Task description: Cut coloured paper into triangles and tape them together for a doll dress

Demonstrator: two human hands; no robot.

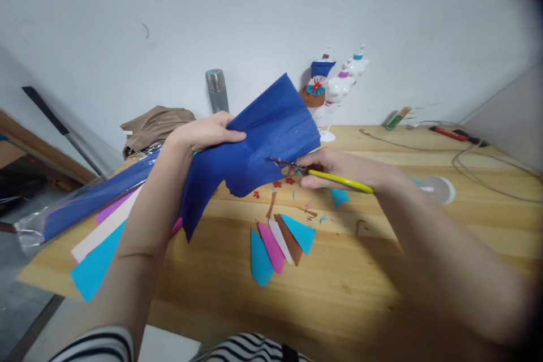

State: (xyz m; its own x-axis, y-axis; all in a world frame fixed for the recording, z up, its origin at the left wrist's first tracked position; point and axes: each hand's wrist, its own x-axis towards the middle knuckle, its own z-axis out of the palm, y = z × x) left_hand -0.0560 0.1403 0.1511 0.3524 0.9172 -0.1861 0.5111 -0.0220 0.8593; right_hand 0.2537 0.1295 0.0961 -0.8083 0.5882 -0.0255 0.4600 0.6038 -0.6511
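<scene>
My left hand [212, 131] grips a large sheet of dark blue crepe paper [271, 124] by its left part, thumb on top, and holds it up above the table. The lower edge of the sheet has a curved cut-out. Closed around yellow-handled scissors [339, 180], my right hand [322, 165] is at the sheet's lower right. The scissor blades lie against the blue paper and point left. On the table below, cut pieces of turquoise, pink, pale and brown paper [282, 249] lie in a fan, with small red scraps [277, 184] above them.
Wrapped blue paper [102, 198] and coloured strips [99, 260] lie at the left. A brown cloth [156, 124] and a grey flask [218, 90] stand by the wall. Decorated white figures [339, 87] rise behind the sheet. A cable [466, 167] and a round clear lid [441, 189] are at the right.
</scene>
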